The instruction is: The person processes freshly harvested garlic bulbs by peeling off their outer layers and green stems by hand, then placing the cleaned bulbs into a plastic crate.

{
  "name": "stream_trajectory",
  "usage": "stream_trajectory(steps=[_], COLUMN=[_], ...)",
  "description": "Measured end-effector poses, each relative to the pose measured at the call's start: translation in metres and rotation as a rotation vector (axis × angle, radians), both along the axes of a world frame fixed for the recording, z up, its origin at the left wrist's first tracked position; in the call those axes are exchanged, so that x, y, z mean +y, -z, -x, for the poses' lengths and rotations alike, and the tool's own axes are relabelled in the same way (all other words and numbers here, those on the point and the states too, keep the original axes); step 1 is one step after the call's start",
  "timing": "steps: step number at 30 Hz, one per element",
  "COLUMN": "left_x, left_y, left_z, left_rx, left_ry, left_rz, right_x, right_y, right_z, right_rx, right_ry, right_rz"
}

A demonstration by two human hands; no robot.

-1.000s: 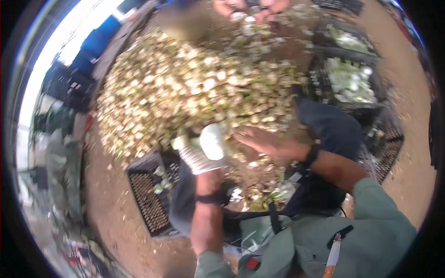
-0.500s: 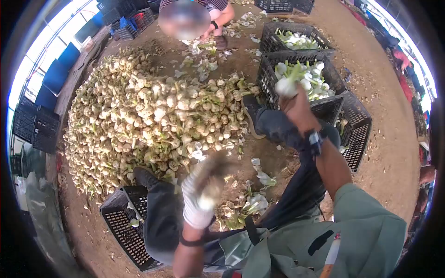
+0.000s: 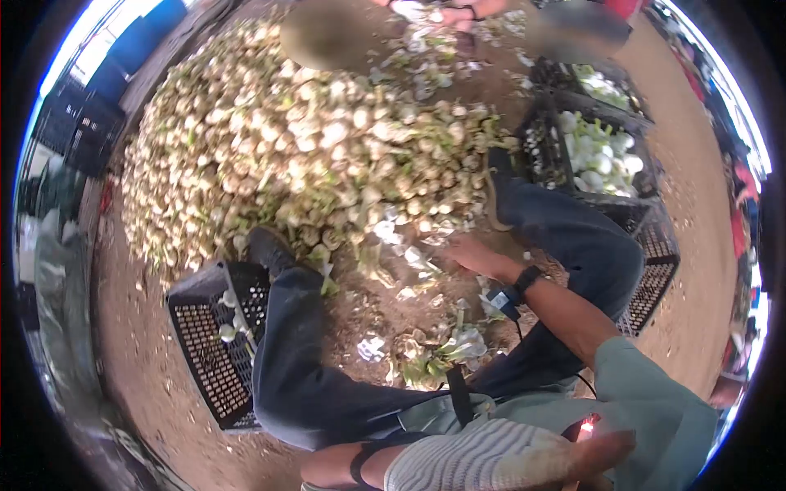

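Observation:
My right hand [image 3: 475,252], bare and wearing a wrist strap, reaches down to the near edge of the garlic pile [image 3: 327,155]. Its fingers look stretched out among loose peelings, blurred, with no bulb visible in them. Close to the camera at the bottom is my left hand [image 3: 491,458], in a white knitted glove with bare skin showing at the fingers. Those fingers are closed together at a cigarette [image 3: 588,425], of which only the glowing tip shows. Torn garlic skins [image 3: 442,352] lie on the ground between my legs.
A black crate [image 3: 209,360] with a few white bulbs stands by my left leg. At the right, another black crate [image 3: 544,155] holds peeled garlic [image 3: 602,155], with more crates around it. Beyond the pile, another person's hands [image 3: 442,14] are at work.
My right hand has left the crate of peeled garlic and come down to the pile; the bulb is gone from it. My left hand has drawn back toward the cigarette. The view has shifted.

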State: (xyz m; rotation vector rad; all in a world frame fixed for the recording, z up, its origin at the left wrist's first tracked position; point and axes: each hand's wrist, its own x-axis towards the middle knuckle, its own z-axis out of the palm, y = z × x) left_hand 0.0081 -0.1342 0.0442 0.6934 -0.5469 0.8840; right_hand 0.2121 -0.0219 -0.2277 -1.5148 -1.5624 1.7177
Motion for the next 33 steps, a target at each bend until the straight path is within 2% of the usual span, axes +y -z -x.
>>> stream_trajectory(steps=[1,4,5,6,8,9,10,12,13,15,16,18,19,22,23,24,25,26,27,30,32,33], left_x=[-0.002,-0.004,-0.003,-0.003,-0.002,-0.002,-0.002,0.0,0.001,0.002,0.003,0.006,0.006,0.012,0.014,0.016,0.014,0.015,0.017,0.028,0.041,0.045], left_y=[0.004,0.016,0.019,0.022,0.029,0.032,0.035,0.041,0.043,0.048,0.05,0.054,0.055,0.06,0.06,0.058,0.055,0.039,0.036,0.032,0.047,0.054], left_z=[0.005,0.02,0.026,0.031,0.039,0.042,0.045,0.05,0.052,0.057,0.061,0.064,0.065,0.068,0.069,0.071,0.074,0.088,0.095,0.1,0.096,0.095], left_rx=[-0.016,-0.06,-0.074,-0.088,-0.119,-0.135,-0.15,-0.177,-0.195,-0.223,-0.232,-0.254,-0.251,-0.251,-0.242,-0.213,-0.186,-0.096,-0.104,0.658,0.699,0.72], left_ry=[-0.028,-0.124,-0.159,-0.187,-0.251,-0.279,-0.303,-0.356,-0.377,-0.416,-0.433,-0.464,-0.472,-0.506,-0.517,-0.539,-0.571,-0.62,-0.617,-0.912,-1.05,-1.09], left_rz=[0.03,0.121,0.147,0.174,0.225,0.246,0.265,0.289,0.301,0.314,0.32,0.326,0.332,0.346,0.349,0.359,0.371,0.585,0.573,0.669,0.742,0.76], right_x=[0.006,0.019,0.031,0.039,0.053,0.059,0.067,0.084,0.093,0.115,0.127,0.145,0.149,0.152,0.15,0.146,0.14,0.134,0.13,0.113,0.1,0.09], right_y=[0.001,0.037,0.015,0.031,0.071,0.03,0.031,0.036,0.038,0.04,0.049,0.06,0.057,0.059,0.064,0.056,0.047,0.038,0.04,0.005,-0.022,-0.058], right_z=[0.007,0.011,0.02,0.023,0.027,0.052,0.069,0.097,0.113,0.142,0.15,0.168,0.172,0.177,0.168,0.161,0.153,0.144,0.131,0.102,0.086,0.086], right_rx=[-0.141,-0.204,-0.465,-0.47,-0.484,-0.565,-0.561,-0.585,-0.575,-0.644,-0.631,-0.89,-0.928,-0.919,-0.832,-0.832,-0.722,-0.613,-0.573,-0.508,-0.421,-0.294], right_ry=[0.046,0.109,0.019,-0.004,0.072,0.054,0.032,-0.054,-0.073,-0.281,-0.295,-0.539,-0.607,-0.633,-0.571,-0.569,-0.457,-0.346,-0.243,-0.099,-0.051,0.039], right_rz=[0.068,0.031,-0.006,-0.004,-0.294,-0.359,-0.353,-0.709,-0.701,-0.842,-0.835,-0.791,-0.739,-0.704,-0.759,-0.766,-0.766,-0.762,-0.745,-0.688,-0.705,-0.408])
